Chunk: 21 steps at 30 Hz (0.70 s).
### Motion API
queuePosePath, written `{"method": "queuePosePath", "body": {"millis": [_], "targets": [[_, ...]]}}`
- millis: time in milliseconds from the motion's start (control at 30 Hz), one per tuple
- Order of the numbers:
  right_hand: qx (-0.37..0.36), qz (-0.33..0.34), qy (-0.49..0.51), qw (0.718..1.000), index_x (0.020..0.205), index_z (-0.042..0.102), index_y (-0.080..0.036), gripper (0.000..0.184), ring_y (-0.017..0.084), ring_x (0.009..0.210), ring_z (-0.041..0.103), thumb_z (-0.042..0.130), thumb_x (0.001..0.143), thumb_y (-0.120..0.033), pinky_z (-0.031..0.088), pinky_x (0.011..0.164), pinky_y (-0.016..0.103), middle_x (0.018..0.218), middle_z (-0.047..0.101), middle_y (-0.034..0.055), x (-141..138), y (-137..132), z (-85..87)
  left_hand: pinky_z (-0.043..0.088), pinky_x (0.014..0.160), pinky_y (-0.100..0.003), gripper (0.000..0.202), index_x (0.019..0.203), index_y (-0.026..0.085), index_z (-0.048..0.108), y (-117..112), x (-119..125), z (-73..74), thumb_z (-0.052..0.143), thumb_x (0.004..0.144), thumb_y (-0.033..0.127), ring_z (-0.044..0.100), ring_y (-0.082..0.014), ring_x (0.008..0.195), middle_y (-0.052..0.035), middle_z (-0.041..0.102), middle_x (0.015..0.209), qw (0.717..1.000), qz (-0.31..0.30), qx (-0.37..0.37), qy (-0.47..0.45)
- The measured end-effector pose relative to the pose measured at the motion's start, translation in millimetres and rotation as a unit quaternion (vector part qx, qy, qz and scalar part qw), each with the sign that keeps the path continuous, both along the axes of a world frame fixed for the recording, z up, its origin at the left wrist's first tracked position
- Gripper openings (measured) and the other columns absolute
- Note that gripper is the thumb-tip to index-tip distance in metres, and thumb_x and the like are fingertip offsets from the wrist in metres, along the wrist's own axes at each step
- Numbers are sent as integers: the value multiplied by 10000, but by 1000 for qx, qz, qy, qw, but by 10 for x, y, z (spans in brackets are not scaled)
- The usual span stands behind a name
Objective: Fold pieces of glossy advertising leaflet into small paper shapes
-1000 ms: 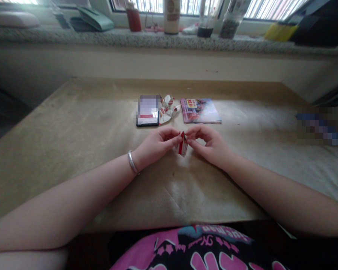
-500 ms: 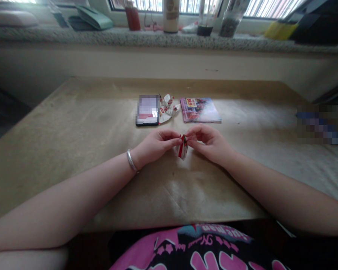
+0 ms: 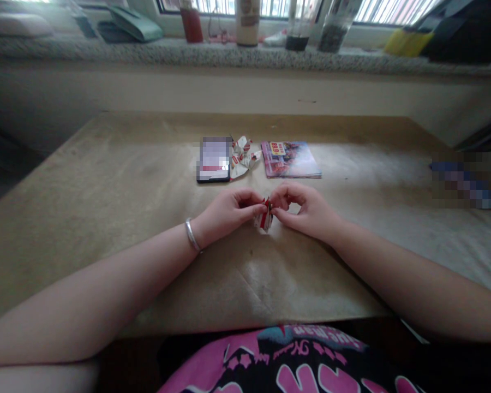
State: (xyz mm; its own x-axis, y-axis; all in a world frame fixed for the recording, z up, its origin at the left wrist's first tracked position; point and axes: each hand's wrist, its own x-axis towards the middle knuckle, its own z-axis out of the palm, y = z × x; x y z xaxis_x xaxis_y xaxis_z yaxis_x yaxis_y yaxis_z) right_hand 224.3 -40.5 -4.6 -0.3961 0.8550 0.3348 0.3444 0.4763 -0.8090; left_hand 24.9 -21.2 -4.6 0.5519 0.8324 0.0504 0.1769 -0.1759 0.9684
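A small folded piece of printed paper, white with red stripes, is pinched between my two hands above the table. My left hand, with a silver bangle on its wrist, grips the paper's upper left side between thumb and fingertips. On the other side, my right hand pinches its upper right edge with thumb and forefinger. The fingertips cover the top of the folds. Just beyond the hands lie a phone-like device, crumpled white and red paper and a stack of colourful printed sheets.
A yellowish-brown cover lies over the table. Behind it, a speckled stone windowsill carries bottles, a glasses case and a yellow item. A blurred blue object sits at the right edge.
The folded paper is turned slightly and its top looks less pointed. My right fingers have shifted a little on its edge. The things on the table have stayed put.
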Motion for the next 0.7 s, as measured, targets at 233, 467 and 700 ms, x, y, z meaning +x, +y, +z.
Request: {"method": "queuePosePath", "body": {"millis": [233, 467, 700], "targets": [[-116, 24, 33, 992, 795, 624, -170, 177, 105, 572, 446, 662, 759, -339, 354, 544, 257, 638, 542, -22, 23, 45, 4, 452, 624, -219, 212, 754, 129, 643, 1, -7, -22, 681, 765, 337, 567, -100, 647, -4, 646, 701, 1000, -5, 11, 5], [-176, 82, 68, 979, 783, 595, -188, 175, 104, 576, 466, 670, 764, -345, 363, 538, 242, 653, 558, -24, 42, 59, 5, 463, 623, -230, 223, 740, 130, 620, 11, -5, -29, 689, 773, 339, 567, -101, 628, -5, 642, 688, 999, -38, -12, -11], [-103, 9, 87, 991, 769, 550, -211, 110, 117, 627, 479, 638, 751, -272, 386, 544, 238, 649, 520, -26, 2, 45, -61, 454, 627, -215, 268, 824, 135, 590, 4, 14, -23, 671, 806, 389, 575, -91, 659, -3, 637, 740, 998, -28, -12, -49]]}}
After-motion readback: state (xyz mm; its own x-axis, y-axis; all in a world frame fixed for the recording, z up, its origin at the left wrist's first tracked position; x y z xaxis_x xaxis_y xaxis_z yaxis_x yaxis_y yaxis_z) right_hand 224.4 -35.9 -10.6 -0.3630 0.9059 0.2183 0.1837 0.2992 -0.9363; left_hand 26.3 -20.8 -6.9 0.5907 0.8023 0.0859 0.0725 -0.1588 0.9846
